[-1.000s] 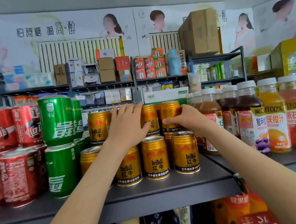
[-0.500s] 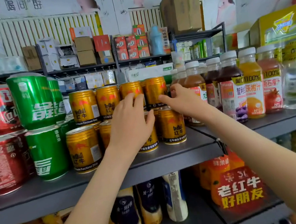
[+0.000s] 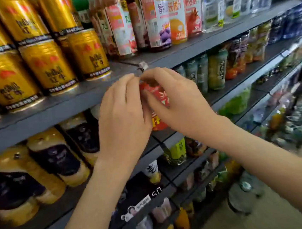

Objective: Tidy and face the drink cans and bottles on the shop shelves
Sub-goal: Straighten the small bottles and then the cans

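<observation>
A red and orange pack (image 3: pixel 158 95) stands on the second shelf, just under the edge of the upper shelf (image 3: pixel 72 105). My left hand (image 3: pixel 123 120) lies against its left side with the fingertips at its top. My right hand (image 3: pixel 174 101) curls over its top and right side. Both hands hide most of the pack. Gold Red Bull cans (image 3: pixel 48 67) stand stacked in two tiers on the upper shelf at the left. Labelled juice bottles (image 3: pixel 157 17) stand to their right.
Bottles with dark purple labels (image 3: pixel 55 160) fill the second shelf at the left. Green and dark bottles (image 3: pixel 216 69) stand to the right of the pack. More shelves of drinks run below and off to the right. Large water bottles (image 3: pixel 241 198) stand on the floor.
Both hands left the gold cans and dropped to the red and orange pack on the shelf below. The view has tilted down and moved closer.
</observation>
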The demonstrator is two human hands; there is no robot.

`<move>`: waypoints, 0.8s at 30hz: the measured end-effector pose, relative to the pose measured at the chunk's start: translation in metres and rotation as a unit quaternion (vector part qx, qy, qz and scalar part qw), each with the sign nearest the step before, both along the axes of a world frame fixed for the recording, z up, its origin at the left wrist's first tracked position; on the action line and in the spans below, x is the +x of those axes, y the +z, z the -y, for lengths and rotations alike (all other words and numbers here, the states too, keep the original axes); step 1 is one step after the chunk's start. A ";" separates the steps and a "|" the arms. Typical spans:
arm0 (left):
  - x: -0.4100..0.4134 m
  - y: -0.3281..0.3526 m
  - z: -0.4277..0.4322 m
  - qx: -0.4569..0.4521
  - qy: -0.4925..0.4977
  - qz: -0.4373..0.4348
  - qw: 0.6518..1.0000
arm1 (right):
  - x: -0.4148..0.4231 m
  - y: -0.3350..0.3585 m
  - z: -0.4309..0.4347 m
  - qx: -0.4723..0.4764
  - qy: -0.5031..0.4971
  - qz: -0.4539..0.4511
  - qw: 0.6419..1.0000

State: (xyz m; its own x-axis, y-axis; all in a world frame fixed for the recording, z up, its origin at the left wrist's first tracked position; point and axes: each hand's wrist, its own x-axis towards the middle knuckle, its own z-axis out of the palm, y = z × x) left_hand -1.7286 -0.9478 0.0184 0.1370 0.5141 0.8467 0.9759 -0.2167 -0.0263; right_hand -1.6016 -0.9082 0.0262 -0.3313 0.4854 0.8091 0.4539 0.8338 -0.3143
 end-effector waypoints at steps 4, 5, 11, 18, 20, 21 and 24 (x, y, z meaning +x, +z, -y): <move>0.048 -0.029 0.001 -0.045 -0.030 0.009 0.999 | 0.052 -0.032 0.000 -0.046 -0.004 -0.001 0.999; 0.061 -0.033 -0.002 -0.053 -0.033 0.003 0.998 | 0.066 -0.037 -0.003 -0.055 -0.002 -0.010 0.998; 0.159 -0.041 -0.049 -0.069 -0.058 -0.007 0.996 | 0.170 -0.050 -0.049 -0.096 -0.012 -0.031 0.995; 0.328 -0.069 -0.142 -0.132 -0.070 0.001 0.989 | 0.352 -0.075 -0.126 -0.138 -0.085 0.010 0.987; 0.370 -0.075 -0.168 -0.136 -0.071 0.002 0.988 | 0.403 -0.081 -0.149 -0.150 -0.108 0.010 0.983; 0.388 -0.078 -0.182 -0.140 -0.068 0.001 0.988 | 0.426 -0.084 -0.160 -0.156 -0.117 0.006 0.981; 0.430 -0.083 -0.221 -0.152 -0.059 0.004 0.987 | 0.484 -0.087 -0.195 -0.160 -0.138 0.007 0.977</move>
